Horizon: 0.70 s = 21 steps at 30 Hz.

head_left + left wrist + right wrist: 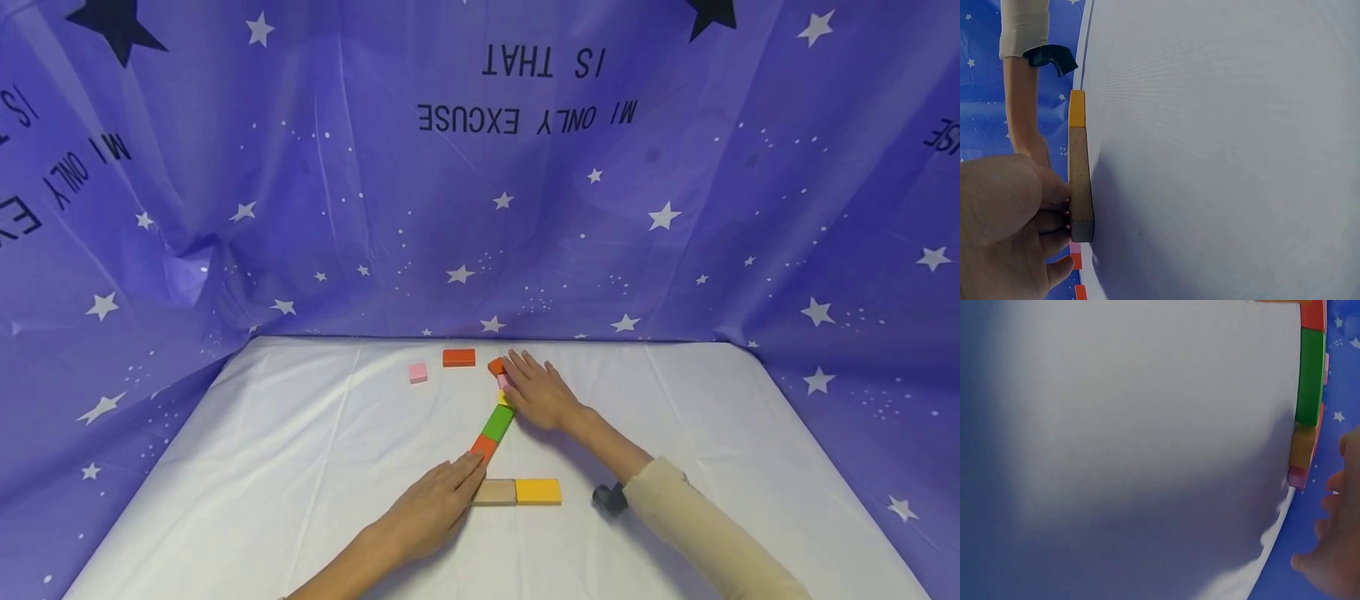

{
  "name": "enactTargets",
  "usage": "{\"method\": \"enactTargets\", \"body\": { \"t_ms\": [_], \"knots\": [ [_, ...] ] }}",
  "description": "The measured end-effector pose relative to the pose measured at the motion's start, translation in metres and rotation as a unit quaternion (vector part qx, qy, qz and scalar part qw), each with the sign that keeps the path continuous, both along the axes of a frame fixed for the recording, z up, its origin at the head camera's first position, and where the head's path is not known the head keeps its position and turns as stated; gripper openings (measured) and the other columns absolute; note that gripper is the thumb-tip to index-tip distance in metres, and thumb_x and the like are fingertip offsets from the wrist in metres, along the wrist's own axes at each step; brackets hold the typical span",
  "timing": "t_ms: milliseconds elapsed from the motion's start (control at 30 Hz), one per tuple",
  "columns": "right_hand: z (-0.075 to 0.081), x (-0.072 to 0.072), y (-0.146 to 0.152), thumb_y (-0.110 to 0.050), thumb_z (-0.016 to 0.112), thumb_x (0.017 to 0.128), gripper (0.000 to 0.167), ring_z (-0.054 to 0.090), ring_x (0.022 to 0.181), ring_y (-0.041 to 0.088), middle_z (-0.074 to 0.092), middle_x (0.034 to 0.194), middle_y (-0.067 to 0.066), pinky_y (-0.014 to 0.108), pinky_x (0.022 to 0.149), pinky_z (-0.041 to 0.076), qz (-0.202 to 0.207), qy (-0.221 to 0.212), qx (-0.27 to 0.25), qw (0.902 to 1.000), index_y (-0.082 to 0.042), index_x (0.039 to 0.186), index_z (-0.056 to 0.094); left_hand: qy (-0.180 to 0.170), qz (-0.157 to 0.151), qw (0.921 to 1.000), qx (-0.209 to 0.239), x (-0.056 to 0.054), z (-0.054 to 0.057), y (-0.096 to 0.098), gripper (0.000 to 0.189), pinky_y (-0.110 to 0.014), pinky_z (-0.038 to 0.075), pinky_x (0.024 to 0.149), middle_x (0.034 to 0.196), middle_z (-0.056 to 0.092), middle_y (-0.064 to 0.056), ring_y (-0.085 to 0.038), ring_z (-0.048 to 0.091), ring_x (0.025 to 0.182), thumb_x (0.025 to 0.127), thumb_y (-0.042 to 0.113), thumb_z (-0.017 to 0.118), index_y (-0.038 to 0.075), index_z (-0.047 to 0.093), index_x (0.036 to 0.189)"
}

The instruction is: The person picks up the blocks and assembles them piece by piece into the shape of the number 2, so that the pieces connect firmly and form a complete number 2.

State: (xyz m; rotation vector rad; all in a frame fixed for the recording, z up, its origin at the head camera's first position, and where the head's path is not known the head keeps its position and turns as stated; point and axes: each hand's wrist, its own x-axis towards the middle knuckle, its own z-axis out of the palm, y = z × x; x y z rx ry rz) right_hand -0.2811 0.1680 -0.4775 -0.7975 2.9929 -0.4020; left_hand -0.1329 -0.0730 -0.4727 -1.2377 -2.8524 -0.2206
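A slanted row of blocks runs across the white table. From the far end come an orange-red block (495, 367), a pink block (502, 382), a yellow block (503, 398), a green block (1310, 376) and a red-orange block (484, 448). My left hand (437, 510) rests its nearly straight fingertips on the near end of the red-orange block. Beside those fingers lies a bare wooden block (1080, 178), its left end hidden in the head view. A yellow-orange block (538, 492) lies end to end with it. My right hand (542, 392), fingers extended and slightly spread, lies along the row's far end, partly covering the small blocks.
A loose pink cube (417, 372) and a red-orange block (459, 357) lie toward the back, left of the row. By the right sleeve is a dark strap (611, 498). Purple star-printed cloth (465, 225) hangs behind the table (360, 417) and along its sides.
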Motion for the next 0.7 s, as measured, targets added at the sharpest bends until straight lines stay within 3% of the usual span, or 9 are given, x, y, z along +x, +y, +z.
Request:
{"method": "enactTargets", "body": {
  "t_ms": [267,700],
  "knots": [
    [-0.0030,0.0055,-0.0032,-0.046,0.026,0.109,0.063,0.014,0.150,0.031,0.019,0.164,0.011,0.061,0.117,0.014,0.010,-0.006,0.054,0.9985,-0.008,0.159,0.023,0.009,-0.003,1.0000,0.000,0.0008,0.0012,0.0003,0.049,-0.043,0.040,0.109,0.152,0.044,-0.015,-0.026,0.042,0.139,0.101,0.014,0.057,-0.003,0.047,0.146],
    [-0.0106,0.0066,-0.0063,-0.047,0.028,0.108,0.064,0.016,0.150,0.031,0.016,0.165,0.009,0.063,0.115,0.016,0.029,-0.008,0.086,0.9959,-0.009,0.160,0.021,0.011,-0.002,0.9999,0.004,0.0003,0.0014,-0.0002,0.047,-0.043,0.041,0.108,0.151,0.045,-0.015,-0.025,0.043,0.138,0.102,0.014,0.056,-0.002,0.048,0.145]
  ]
}}
